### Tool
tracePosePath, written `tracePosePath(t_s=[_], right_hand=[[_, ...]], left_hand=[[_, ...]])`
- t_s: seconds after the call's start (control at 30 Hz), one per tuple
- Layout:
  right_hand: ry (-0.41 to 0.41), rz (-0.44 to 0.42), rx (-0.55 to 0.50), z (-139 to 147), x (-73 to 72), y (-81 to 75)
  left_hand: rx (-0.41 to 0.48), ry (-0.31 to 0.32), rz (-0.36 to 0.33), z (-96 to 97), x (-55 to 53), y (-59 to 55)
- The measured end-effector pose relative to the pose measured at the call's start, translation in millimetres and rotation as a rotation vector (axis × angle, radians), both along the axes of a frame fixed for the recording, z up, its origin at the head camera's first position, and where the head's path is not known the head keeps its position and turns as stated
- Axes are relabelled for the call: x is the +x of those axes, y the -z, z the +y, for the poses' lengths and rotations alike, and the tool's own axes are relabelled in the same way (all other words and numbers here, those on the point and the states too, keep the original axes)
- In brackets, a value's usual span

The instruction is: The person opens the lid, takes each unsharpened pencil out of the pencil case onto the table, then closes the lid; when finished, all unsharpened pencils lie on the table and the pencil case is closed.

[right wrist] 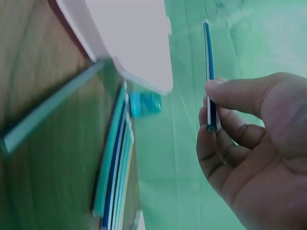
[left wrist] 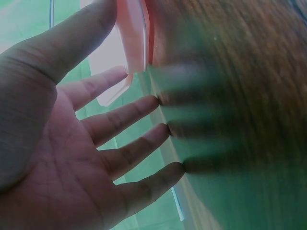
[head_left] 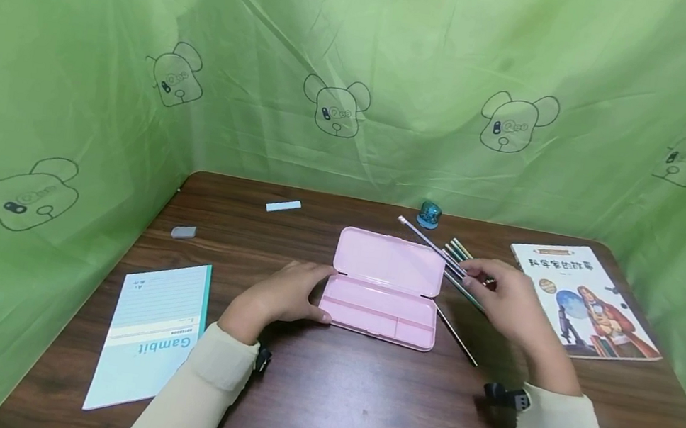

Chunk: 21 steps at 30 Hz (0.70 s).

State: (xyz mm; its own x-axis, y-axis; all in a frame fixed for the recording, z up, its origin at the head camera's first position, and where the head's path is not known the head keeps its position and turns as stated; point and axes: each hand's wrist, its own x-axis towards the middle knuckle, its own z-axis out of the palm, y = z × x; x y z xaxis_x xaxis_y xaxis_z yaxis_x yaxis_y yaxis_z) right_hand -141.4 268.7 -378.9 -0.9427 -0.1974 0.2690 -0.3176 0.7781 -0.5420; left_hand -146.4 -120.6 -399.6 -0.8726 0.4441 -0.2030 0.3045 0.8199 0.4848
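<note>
A pink pencil case (head_left: 359, 314) lies opened on the table, its lid (head_left: 388, 262) tipped back and a divider across its inside. My left hand (head_left: 281, 296) rests at the case's left side, thumb at the front corner and index finger by the hinge. In the left wrist view its fingers (left wrist: 127, 117) are straight and spread. Between thumb and fingers, my right hand (head_left: 506, 302) pinches a dark striped pencil (right wrist: 208, 52), raised beside the lid. Below that hand lie several pencils (right wrist: 112, 167) in a bunch. Another pencil (head_left: 456, 335) lies apart, touching the case's right side in the head view.
A teal pencil sharpener (head_left: 429, 215) stands behind the case. At the right lies an illustrated book (head_left: 551, 268); at the left, a light blue notebook (head_left: 137, 374). A grey-white eraser (head_left: 183, 231) and a pale blue strip (head_left: 282, 206) lie toward the back left. Green curtains (head_left: 387, 169) enclose the table.
</note>
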Motion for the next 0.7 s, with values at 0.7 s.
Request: tracePosePath(t_s=[0.7], right_hand=[[0.118,-0.107,0.019,47.8,-18.6,43.1]], left_hand=[[0.01,0.001,-0.001,-1.7,0.3,1.1]])
